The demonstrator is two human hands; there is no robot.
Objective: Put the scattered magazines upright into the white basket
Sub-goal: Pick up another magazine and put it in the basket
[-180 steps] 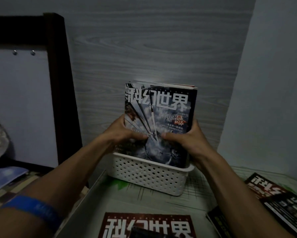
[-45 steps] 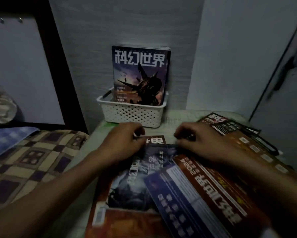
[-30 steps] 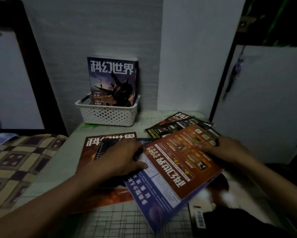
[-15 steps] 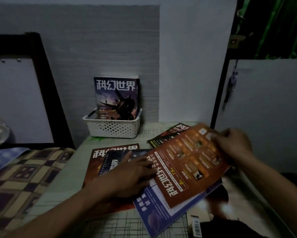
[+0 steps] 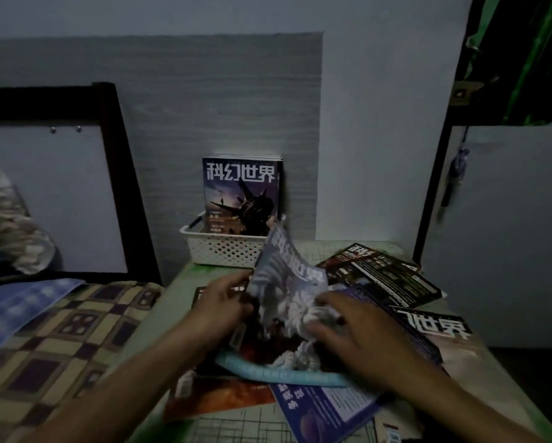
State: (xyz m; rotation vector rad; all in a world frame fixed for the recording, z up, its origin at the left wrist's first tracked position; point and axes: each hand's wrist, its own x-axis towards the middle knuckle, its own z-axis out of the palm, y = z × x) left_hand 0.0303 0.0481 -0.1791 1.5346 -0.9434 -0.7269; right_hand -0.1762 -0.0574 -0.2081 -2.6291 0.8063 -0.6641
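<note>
The white basket (image 5: 223, 251) stands at the back of the table against the wall, with several magazines (image 5: 241, 193) upright in it. In front of it a blue-grey magazine (image 5: 284, 289) is tilted up off the pile, its top edge near the basket's right rim. My left hand (image 5: 223, 305) grips its left edge. My right hand (image 5: 351, 330) holds its right side, fingers curled over the cover. More magazines lie flat beneath and around: a red one (image 5: 217, 398), a blue one (image 5: 326, 407), dark ones (image 5: 383, 273) at the right.
The table (image 5: 178, 289) is narrow, with a checked bedspread (image 5: 60, 340) to its left and a white panel (image 5: 508, 235) to its right. A dark bed frame (image 5: 121, 174) rises at the left. Another magazine (image 5: 441, 330) lies at the table's right edge.
The orange-backed magazine that my right hand lifted half a second ago is no longer raised. Both hands now hold a blue-grey magazine tilted up toward the basket.
</note>
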